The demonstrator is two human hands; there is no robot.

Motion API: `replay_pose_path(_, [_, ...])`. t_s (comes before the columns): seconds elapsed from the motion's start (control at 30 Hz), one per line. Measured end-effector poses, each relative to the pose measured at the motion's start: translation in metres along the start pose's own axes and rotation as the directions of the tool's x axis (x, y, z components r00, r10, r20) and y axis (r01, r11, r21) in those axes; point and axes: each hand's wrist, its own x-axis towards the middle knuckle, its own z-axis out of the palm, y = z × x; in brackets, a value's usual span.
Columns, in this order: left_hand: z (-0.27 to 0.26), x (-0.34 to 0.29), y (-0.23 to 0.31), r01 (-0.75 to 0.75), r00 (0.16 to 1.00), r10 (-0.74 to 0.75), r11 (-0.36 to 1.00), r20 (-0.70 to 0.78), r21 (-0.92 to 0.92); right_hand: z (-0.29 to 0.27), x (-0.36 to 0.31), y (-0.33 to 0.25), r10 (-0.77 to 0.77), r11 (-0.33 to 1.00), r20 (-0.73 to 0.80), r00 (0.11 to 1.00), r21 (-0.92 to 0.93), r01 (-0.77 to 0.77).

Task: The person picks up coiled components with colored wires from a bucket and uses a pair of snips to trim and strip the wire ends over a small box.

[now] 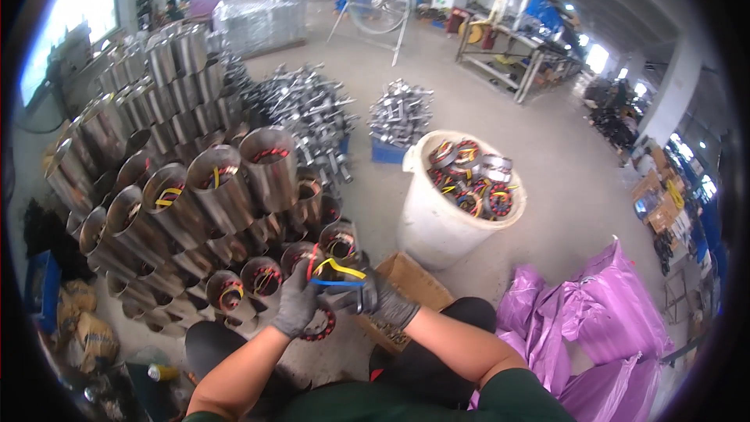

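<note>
My gloved left hand (295, 302) is closed at one end of red, yellow and blue wires (337, 269). The wires stretch across to the fingers of my gloved right hand (384, 298), also closed. A dark greyish piece shows between the hands, partly covered by the right fingers; I cannot make out its kind. Just below the left hand is a ring-shaped motor stator (319, 326) with red bits around its rim; whether the hand touches it is unclear. Beyond the hands, an upright metal tube (341, 241) holds a wound stator.
Stacked metal tubes (176, 207) rise on the left, several with stators inside. A white bin (430, 227) of stators stands ahead right. A cardboard box (414, 281) sits by my right hand, purple sacks (609, 305) at right. Metal parts (301, 101) are heaped farther off.
</note>
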Motion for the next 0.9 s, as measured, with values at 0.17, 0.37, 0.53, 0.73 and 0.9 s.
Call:
replay_pose_path(0.17, [0.001,0.001,0.026,-0.129,0.987,0.083,0.913,0.135,0.387,0.004,-0.057,-0.024,-0.094,0.924,0.070,0.993,-0.365,0.113])
replay_pose_path(0.37, [-0.009,0.002,0.019,0.332,0.935,-0.319,0.941,0.154,-0.064,0.032,-0.071,-0.049,-0.336,0.940,-0.344,0.877,-0.071,0.332])
replay_pose_path(0.53, [-0.004,0.009,0.011,0.415,0.908,-0.378,0.873,0.183,-0.255,0.026,-0.091,-0.051,-0.447,0.856,-0.329,0.832,-0.427,0.291])
replay_pose_path(0.73, [0.014,0.007,0.017,0.430,0.902,-0.371,0.817,0.221,-0.384,0.019,-0.113,-0.020,-0.419,0.788,-0.334,0.844,-0.596,0.156])
replay_pose_path(0.9, [0.011,0.007,0.014,0.554,0.816,-0.421,0.767,0.397,-0.324,-0.007,-0.125,0.018,-0.327,0.817,-0.354,0.876,-0.572,0.074])
